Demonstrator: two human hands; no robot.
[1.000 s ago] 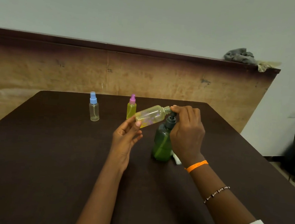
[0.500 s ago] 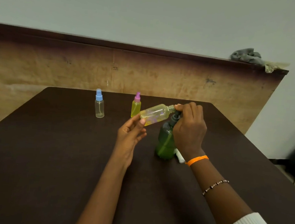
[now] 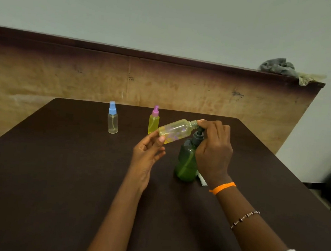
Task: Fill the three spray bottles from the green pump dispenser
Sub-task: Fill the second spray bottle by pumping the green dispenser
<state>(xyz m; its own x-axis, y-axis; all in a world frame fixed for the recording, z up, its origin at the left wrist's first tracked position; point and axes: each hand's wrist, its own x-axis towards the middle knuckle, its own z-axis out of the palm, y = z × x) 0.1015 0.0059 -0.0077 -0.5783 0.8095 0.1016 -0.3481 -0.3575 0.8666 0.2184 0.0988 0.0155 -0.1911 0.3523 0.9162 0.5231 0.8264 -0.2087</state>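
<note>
My left hand (image 3: 147,153) holds an uncapped spray bottle (image 3: 175,130) by its base, tilted almost flat, its threaded neck up against the pump spout. Yellowish liquid lies in it. The green pump dispenser (image 3: 186,162) stands upright on the dark table (image 3: 57,176). My right hand (image 3: 213,149) is curled over its dark pump head, fingertips at the spout and the bottle's neck. At the back stand a clear bottle with a blue cap (image 3: 113,120) and a yellow-filled bottle with a pink cap (image 3: 154,120).
A small white object (image 3: 202,180), perhaps the loose spray cap, lies on the table just right of the dispenser, partly behind my right wrist. A worn wooden board (image 3: 183,87) stands behind the table. A grey cloth (image 3: 278,67) lies on its top edge at the right.
The hands, the tilted bottle and the dispenser keep the same pose. The whole scene has shifted in the view as my head moved.
</note>
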